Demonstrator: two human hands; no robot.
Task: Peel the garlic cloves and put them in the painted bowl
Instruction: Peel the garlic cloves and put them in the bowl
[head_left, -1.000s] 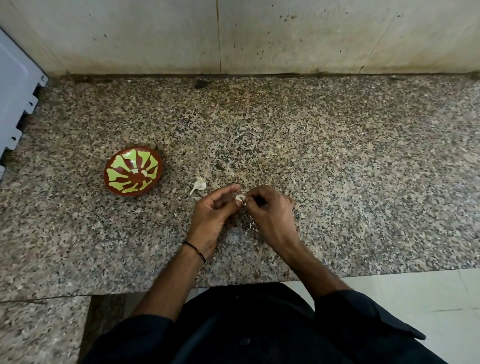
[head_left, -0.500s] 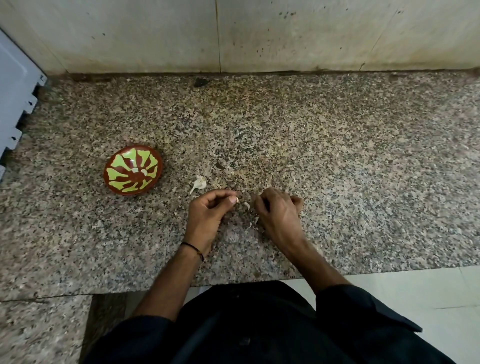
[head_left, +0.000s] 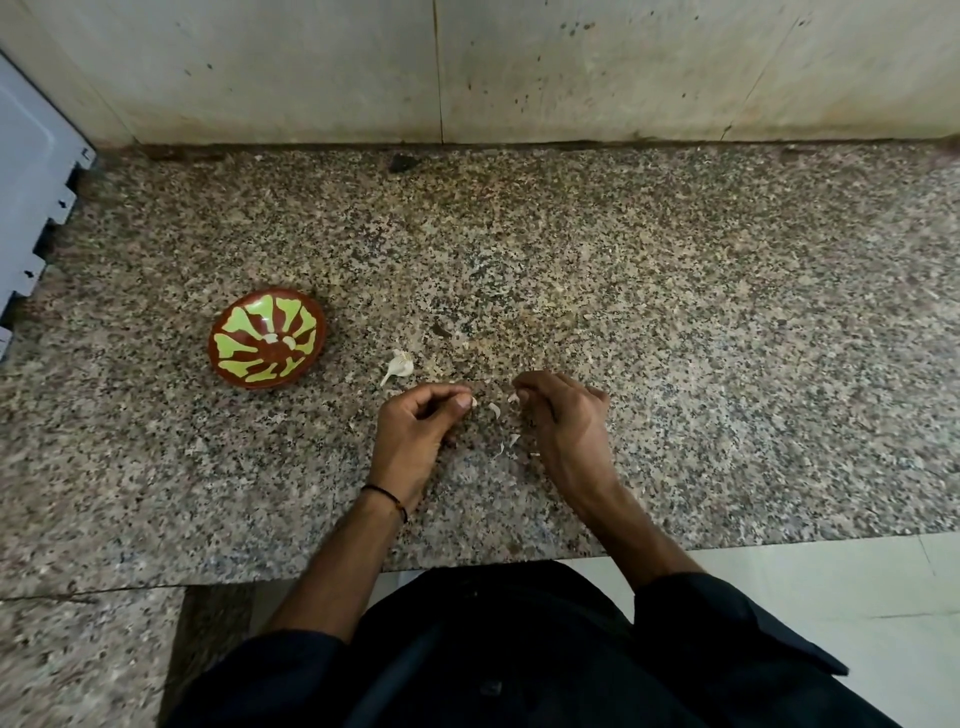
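The tabletop's (head_left: 727, 364) front edge runs just behind the forearms and steps down at the near left to a lower granite slab. Past it the left hand (head_left: 415, 431) rests with its grip curled, thumb to forefinger, pinching a small white garlic piece (head_left: 474, 401). The right hand (head_left: 566, 421) is curled too, with a pale scrap at its fingertips; I cannot tell whether it is held. Peel scraps (head_left: 511, 440) lie between the hands. An unpeeled clove (head_left: 400, 364) lies just beyond the left hand, and the painted bowl (head_left: 239, 322) stands farther left. Speckled granite stretches wide to the right and back to the tiled wall (head_left: 519, 67). A notched grey panel (head_left: 31, 182) overhangs the far left edge.
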